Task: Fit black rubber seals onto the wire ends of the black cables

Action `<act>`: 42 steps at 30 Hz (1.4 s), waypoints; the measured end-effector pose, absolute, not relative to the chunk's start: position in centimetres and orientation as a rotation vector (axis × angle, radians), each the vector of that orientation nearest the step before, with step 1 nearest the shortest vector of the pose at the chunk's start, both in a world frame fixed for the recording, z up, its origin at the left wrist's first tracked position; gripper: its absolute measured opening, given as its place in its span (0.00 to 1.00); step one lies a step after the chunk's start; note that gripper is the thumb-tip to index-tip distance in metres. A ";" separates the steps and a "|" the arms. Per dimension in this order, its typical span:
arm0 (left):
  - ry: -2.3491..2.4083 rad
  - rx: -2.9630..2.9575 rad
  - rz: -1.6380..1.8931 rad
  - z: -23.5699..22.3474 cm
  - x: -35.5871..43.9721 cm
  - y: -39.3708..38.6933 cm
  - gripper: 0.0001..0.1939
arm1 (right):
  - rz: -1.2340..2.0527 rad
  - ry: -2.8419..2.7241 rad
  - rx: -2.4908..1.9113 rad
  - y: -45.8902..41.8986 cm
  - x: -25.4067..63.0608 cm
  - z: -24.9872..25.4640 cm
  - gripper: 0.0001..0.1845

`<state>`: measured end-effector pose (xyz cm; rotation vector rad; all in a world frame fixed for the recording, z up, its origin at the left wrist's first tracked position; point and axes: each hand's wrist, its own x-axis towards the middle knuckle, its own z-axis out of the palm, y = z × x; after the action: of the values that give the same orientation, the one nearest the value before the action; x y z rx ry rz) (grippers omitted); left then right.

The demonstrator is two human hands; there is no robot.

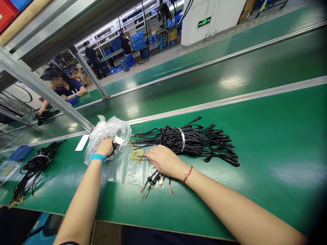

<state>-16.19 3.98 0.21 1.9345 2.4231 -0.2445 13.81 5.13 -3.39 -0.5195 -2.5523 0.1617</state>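
Note:
My left hand (105, 147), with a blue wristband, reaches into a clear plastic bag (93, 141) of small black parts (115, 146). Its fingers are curled down among them, and what they pinch is hidden. Between the fingertips of my right hand (163, 160) is a thin black cable (146, 156), pointing left at a yellow sponge (137, 155) with a hole in it. Below that hand, several short cable ends (152, 182) with red and yellow wires lie over a flat clear bag (117, 172). Right behind it rests a tied bundle of black cables (171, 137).
Another bundle of black cables (38, 163) and a blue tray (20, 152) lie at the left. A white paper slip (82, 142) is beside the bag. A metal post (63, 105) rises behind it. A co-worker (67, 85) sits across the green bench (268, 136).

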 end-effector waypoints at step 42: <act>1.091 0.623 1.350 -1.0 -8.7 -0.7 0.15 | 0.076 -2.904 -1.199 5.6 8.5 -1.4 0.11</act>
<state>-8.68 -0.72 -0.98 0.6229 1.0908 1.3500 8.54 5.64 -1.36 -1.1990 -2.9040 0.0762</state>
